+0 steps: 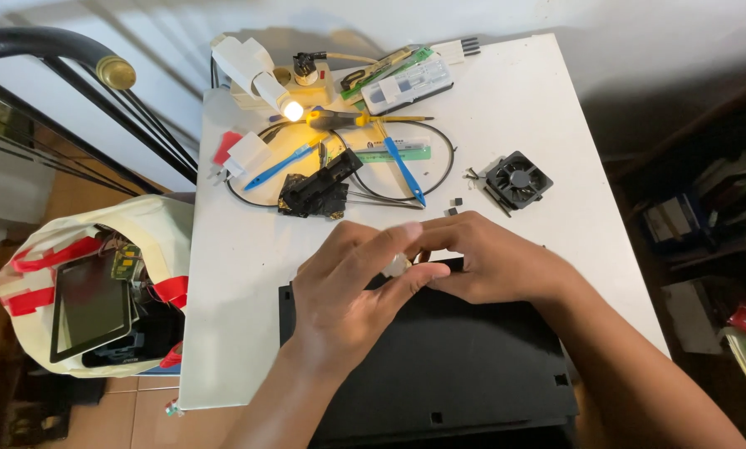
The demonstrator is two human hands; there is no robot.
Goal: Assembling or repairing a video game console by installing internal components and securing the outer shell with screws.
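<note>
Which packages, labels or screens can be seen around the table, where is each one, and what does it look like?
Tablet screen: in the cloth bag left of the table; dark, unlit rectangle with a pale frame.
Clear plastic package: far edge of the table, beside the lamp; flat, rectangular, with a white label and a green strip along it.
Green and white strip: mid-table under the blue tool; long, narrow, printed.
Cloth bag: cream with red bands.

Home repair corner w/ small white table (556, 166), pry tools (406, 170), loose fan (518, 180), tiled floor.
</note>
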